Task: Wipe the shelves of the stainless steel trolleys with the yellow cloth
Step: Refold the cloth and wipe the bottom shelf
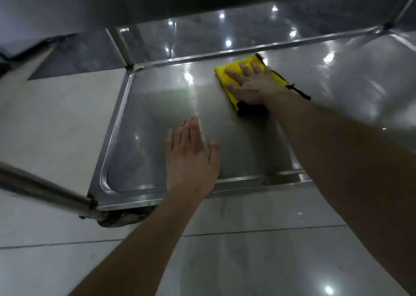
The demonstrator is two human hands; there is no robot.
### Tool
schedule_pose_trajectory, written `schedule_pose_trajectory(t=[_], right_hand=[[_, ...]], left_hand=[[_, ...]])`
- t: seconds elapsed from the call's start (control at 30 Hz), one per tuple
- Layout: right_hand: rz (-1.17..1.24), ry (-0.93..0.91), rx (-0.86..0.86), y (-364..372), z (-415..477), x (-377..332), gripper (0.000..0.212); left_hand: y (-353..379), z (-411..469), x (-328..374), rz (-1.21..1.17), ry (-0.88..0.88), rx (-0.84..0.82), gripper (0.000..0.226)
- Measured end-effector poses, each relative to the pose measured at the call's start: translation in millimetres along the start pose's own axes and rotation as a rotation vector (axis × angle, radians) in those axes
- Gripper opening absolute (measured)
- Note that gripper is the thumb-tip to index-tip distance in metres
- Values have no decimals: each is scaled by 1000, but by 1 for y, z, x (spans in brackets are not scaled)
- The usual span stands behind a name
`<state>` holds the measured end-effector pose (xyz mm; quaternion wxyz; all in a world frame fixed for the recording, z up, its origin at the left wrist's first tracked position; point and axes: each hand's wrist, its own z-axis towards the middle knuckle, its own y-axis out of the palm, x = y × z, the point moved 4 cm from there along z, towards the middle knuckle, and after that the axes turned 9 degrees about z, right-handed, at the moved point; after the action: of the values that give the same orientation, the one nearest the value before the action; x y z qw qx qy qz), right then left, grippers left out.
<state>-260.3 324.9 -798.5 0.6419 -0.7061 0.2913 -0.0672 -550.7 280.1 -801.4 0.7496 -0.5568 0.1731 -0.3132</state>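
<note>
A person's right hand [252, 84] pressed the yellow cloth [231, 79] flat, grip spread wide, near the bottom shelf's [146, 115] far rim, left hand [191, 158] open beside it; firm, overlapping strokes would likely clean best.

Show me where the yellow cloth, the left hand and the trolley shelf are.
yellow cloth [227, 82]: head view, bare left part.
left hand [191, 160]: head view, back of hand.
trolley shelf [146, 120]: head view, bare steel surface.

The cloth [231, 82] was bright yellow with black edging. The shelf [157, 120] was shiny silver-grey, dotted with white light glints. The floor [56, 120] tiles were pale grey-white with thin dark seams.
</note>
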Motion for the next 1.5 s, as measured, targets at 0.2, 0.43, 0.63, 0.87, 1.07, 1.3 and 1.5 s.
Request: schedule_pose_trajectory(t=[0.2,0.43,0.63,0.87,1.07,1.3,1.5], right_hand=[[0,-206,-33,30,-105,-34,63],[-9,-108,67,56,-222,-22,64],[56,-58,-23,62,-219,-55,83],[10,-2,33,68,-212,-55,101],[5,-29,48,83,-205,-85,87],[13,-228,-37,90,-165,-135,65],[31,-19,41,57,-66,-96,72]], left_hand=[[-2,1,-1,-8,-64,50,68],[-13,0,-2,-97,-102,33,58],[-53,-11,-34,-551,-284,-171,46],[-69,-16,-147,64,-174,-698,171],[-34,10,-173,122,-115,-824,194],[-31,6,-186,145,-82,-687,187],[-39,2,-181,144,-96,-707,178]])
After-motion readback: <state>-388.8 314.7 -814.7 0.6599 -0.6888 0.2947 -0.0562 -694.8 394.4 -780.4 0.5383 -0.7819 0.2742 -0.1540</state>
